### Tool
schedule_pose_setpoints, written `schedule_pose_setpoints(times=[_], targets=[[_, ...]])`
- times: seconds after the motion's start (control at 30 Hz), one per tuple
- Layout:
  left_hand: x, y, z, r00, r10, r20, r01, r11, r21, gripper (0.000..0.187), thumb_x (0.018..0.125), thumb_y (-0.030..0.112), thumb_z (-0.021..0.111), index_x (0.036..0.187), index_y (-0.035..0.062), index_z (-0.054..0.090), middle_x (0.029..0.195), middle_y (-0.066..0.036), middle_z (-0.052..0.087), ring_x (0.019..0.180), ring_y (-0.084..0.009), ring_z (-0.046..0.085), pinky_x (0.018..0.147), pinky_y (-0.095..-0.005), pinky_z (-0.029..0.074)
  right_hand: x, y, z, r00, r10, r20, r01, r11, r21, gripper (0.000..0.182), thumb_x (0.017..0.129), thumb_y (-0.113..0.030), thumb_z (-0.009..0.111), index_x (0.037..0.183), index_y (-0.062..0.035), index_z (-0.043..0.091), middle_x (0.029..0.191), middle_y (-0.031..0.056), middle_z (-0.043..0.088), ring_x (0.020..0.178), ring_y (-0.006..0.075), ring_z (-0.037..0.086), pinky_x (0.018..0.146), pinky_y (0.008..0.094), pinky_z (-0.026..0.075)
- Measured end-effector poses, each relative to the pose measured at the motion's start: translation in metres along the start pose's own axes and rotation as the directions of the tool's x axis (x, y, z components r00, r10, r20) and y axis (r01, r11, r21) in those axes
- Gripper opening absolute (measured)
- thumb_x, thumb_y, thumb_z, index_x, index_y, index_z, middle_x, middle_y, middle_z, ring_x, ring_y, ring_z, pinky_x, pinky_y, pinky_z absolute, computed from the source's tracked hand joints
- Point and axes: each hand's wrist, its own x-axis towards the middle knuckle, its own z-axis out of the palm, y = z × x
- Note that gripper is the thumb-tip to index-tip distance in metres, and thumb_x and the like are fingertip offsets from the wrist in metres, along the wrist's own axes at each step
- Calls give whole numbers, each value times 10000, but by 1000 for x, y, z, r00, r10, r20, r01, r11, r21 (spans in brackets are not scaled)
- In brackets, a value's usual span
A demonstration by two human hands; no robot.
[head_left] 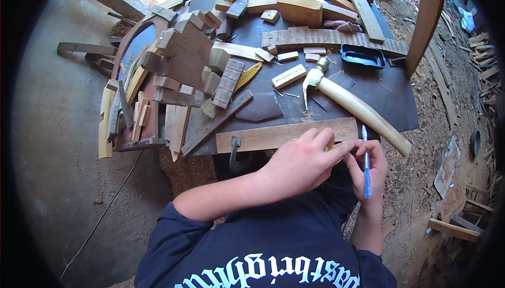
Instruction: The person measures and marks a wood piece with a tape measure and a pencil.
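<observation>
My left hand [305, 159] has its fingers curled and pinched close to my right, on something too small and hidden to make out. My right hand [372, 168] grips a slim blue and white pen-like tool [366, 175], upright in the view. Its thumb and fingertip nearly meet my left fingertips. Just beyond both hands lies a flat wooden board [284, 134] along the table's near edge, with a metal clamp [236, 151] at its left end. A claw hammer [357, 103] with a wooden handle rests past the board, its handle reaching toward the right.
Wooden blocks and curved pieces cover the dark table [392, 101] at the back. A black tray [363, 56] is at back right, loose nails [292, 96] beside the hammer. At left are a jointed wooden piece [187, 56], a brush [209, 109] and a yellow-handled tool [247, 77].
</observation>
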Motion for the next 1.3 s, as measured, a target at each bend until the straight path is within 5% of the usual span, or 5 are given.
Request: schedule_pose_setpoints(times=[0.63, 0.8, 1.1, 1.3], targets=[[0, 0, 13, 997, -68, 19, 70, 992, -104, 711, 825, 135, 830, 1483, 59, 569, 1204, -157, 622, 1088, -359, 685, 922, -439, 581, -6, -7, -2, 998, 60, 4, -60, 992, 107, 312, 942, 125, 709, 1006, -39, 452, 1252, 229, 678, 1113, 212, 724, 915, 305, 648], [1, -1, 12, 998, -52, -47, 46, 991, -127, 737, 813, 140, 836, 1490, 47, 559, 1178, -163, 619, 1075, -362, 683, 911, -442, 579, -4, -7, -1, 998, 62, 13, -64, 978, 201, 343, 931, 120, 724, 1030, -42, 440, 1290, 230, 653, 1148, 224, 719, 921, 298, 656], [-5, 1, 17, 974, -121, -192, 94, 985, -144, 906, 772, 153, 838, 1590, 62, 461, 1226, -166, 589, 1099, -354, 661, 881, -427, 588, -2, -12, 17, 996, 38, 81, -59, 961, 269, 702, 782, 42, 922, 1194, -91, 369, 1393, 178, 493, 1247, 259, 653, 1001, 397, 654], [-15, -4, 18, 965, -79, -248, 28, 979, -202, 819, 859, 208, 794, 1585, 62, 444, 1286, -172, 580, 1133, -359, 645, 854, -419, 611, 1, -10, 21, 997, 24, 71, -41, 969, 242, 635, 832, 53, 851, 1189, -91, 347, 1407, 186, 489, 1283, 293, 637, 1045, 398, 612]])
